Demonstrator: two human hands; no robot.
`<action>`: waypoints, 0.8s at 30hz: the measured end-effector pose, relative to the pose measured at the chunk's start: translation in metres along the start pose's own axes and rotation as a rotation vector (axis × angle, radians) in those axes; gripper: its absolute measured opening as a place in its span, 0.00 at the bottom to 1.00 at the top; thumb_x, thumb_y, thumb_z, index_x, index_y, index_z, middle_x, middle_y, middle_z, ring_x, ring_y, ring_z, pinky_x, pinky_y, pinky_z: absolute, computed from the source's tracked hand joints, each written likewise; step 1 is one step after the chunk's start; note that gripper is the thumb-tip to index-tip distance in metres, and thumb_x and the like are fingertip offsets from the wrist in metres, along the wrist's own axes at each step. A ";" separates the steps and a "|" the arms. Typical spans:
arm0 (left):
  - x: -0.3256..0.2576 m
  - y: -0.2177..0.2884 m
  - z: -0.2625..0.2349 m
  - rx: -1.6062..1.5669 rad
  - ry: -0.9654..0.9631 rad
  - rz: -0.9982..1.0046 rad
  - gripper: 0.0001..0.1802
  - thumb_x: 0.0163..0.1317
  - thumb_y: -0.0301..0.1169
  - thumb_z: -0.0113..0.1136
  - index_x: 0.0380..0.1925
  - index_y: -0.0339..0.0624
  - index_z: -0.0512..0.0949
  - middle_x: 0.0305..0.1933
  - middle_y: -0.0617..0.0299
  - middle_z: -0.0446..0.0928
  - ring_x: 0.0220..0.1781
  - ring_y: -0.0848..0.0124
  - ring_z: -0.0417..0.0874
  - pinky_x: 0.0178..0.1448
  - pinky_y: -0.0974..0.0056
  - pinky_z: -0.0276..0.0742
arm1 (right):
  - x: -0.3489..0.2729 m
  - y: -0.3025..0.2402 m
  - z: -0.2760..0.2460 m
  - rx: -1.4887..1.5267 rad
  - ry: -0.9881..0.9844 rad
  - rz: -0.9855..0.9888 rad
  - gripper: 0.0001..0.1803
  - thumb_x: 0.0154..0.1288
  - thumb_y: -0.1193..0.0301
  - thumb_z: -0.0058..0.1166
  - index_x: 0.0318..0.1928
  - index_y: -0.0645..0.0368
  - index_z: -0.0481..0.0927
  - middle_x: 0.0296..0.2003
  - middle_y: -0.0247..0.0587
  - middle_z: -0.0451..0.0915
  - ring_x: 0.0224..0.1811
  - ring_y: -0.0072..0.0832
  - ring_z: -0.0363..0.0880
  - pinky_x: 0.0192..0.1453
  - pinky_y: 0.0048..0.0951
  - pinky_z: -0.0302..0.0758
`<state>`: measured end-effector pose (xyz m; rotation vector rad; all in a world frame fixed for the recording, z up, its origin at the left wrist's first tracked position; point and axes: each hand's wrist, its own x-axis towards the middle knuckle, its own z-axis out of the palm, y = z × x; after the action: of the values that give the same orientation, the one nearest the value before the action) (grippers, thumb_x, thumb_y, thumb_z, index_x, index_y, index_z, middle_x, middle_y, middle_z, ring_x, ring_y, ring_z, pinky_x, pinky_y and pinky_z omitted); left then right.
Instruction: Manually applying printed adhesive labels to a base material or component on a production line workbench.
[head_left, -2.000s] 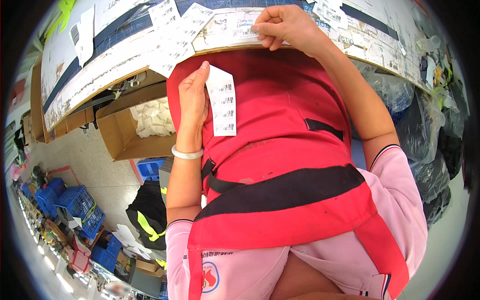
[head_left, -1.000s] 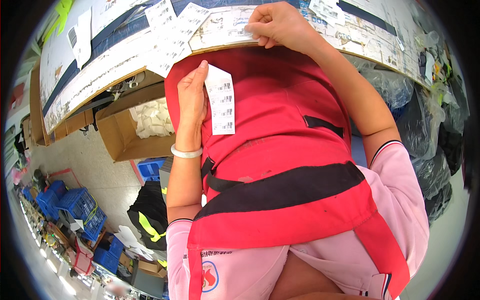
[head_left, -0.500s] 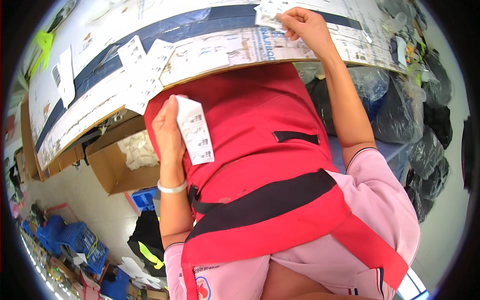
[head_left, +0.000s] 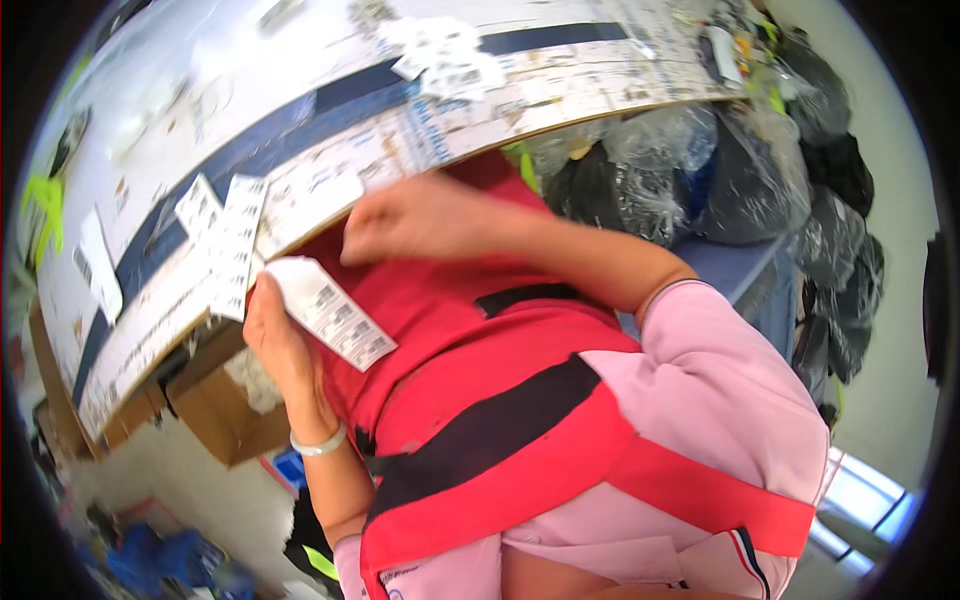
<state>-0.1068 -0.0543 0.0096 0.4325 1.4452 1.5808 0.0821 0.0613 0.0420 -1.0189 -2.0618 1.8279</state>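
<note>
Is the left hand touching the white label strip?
Touching. The head view shows the left hand pinching the white label strip at its upper end.

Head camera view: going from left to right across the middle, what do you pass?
Cardboard box → left hand → white label strip that it holds → right hand → pink sleeve → dark plastic bags.

right hand [head_left: 420, 222] motion-blurred, its fingers indistinct, print on slip [head_left: 330, 312] too small to tell, tabletop [head_left: 300, 120] far part washed out, blue crates [head_left: 165, 565] blurred at lower edge, bag contents [head_left: 640, 190] hidden
</note>
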 end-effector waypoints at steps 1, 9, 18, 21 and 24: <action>0.003 -0.002 -0.001 -0.018 -0.013 0.002 0.18 0.70 0.37 0.49 0.40 0.31 0.79 0.35 0.59 0.81 0.34 0.74 0.79 0.41 0.70 0.74 | 0.001 0.002 0.017 0.059 -0.054 -0.052 0.14 0.59 0.63 0.60 0.36 0.63 0.82 0.28 0.36 0.82 0.31 0.20 0.78 0.37 0.23 0.74; 0.002 0.003 -0.006 0.151 -0.091 0.252 0.18 0.70 0.34 0.48 0.53 0.33 0.73 0.40 0.58 0.79 0.40 0.77 0.77 0.46 0.71 0.72 | 0.003 -0.001 0.035 0.252 -0.142 0.064 0.10 0.62 0.68 0.57 0.35 0.64 0.81 0.22 0.33 0.79 0.21 0.16 0.74 0.24 0.19 0.72; -0.010 0.024 -0.008 0.477 -0.419 0.043 0.12 0.58 0.23 0.62 0.42 0.34 0.81 0.38 0.64 0.81 0.39 0.79 0.77 0.45 0.73 0.73 | -0.003 0.005 0.037 0.223 -0.054 -0.022 0.08 0.64 0.70 0.56 0.37 0.63 0.81 0.22 0.31 0.77 0.22 0.15 0.74 0.28 0.19 0.72; -0.009 0.017 -0.012 0.436 -0.447 -0.041 0.11 0.54 0.21 0.65 0.39 0.34 0.82 0.33 0.66 0.81 0.33 0.81 0.77 0.38 0.75 0.73 | -0.004 0.005 0.038 0.341 -0.069 0.048 0.06 0.64 0.73 0.55 0.36 0.64 0.80 0.24 0.31 0.77 0.26 0.15 0.74 0.31 0.18 0.73; -0.007 0.010 -0.014 0.375 -0.447 -0.052 0.11 0.55 0.22 0.65 0.39 0.34 0.82 0.31 0.65 0.81 0.32 0.82 0.77 0.36 0.76 0.73 | 0.002 0.001 0.040 0.343 -0.026 0.022 0.06 0.64 0.73 0.55 0.35 0.63 0.80 0.27 0.32 0.77 0.29 0.15 0.74 0.34 0.18 0.73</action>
<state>-0.1181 -0.0673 0.0175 0.8973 1.3802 1.0766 0.0582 0.0302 0.0316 -0.9292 -1.6719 2.1180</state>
